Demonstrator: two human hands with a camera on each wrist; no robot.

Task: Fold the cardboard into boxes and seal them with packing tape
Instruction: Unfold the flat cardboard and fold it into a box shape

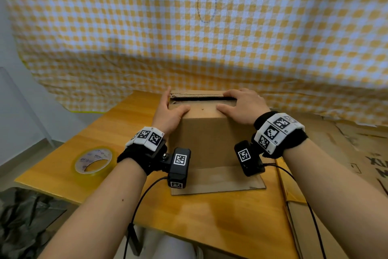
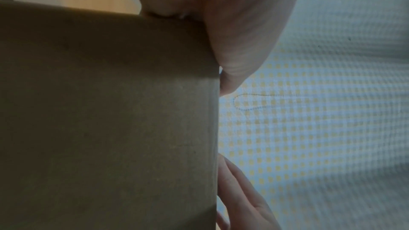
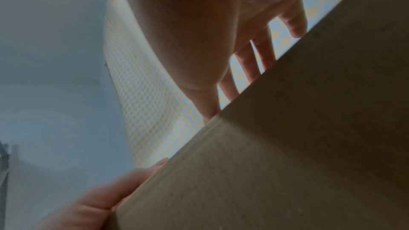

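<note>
A brown cardboard box (image 1: 210,139) stands upright on the wooden table (image 1: 210,221). Its top flaps are folded down, with a dark gap (image 1: 201,98) along the far edge. My left hand (image 1: 170,111) sits at the top left corner, thumb laid on the top flap and fingers straight along the left side. My right hand (image 1: 241,107) presses flat on the top right, fingers straight. One bottom flap (image 1: 216,181) lies flat on the table towards me. The left wrist view shows the box wall (image 2: 110,111) and my palm (image 2: 239,32). The right wrist view shows the box (image 3: 287,146) under straight fingers (image 3: 247,62).
A roll of clear packing tape (image 1: 93,162) lies on the table left of the box. A yellow checked cloth (image 1: 189,27) hangs close behind. Flat printed cardboard sheets (image 1: 346,153) lie to the right. A dark bag (image 1: 25,221) sits below the table's left edge.
</note>
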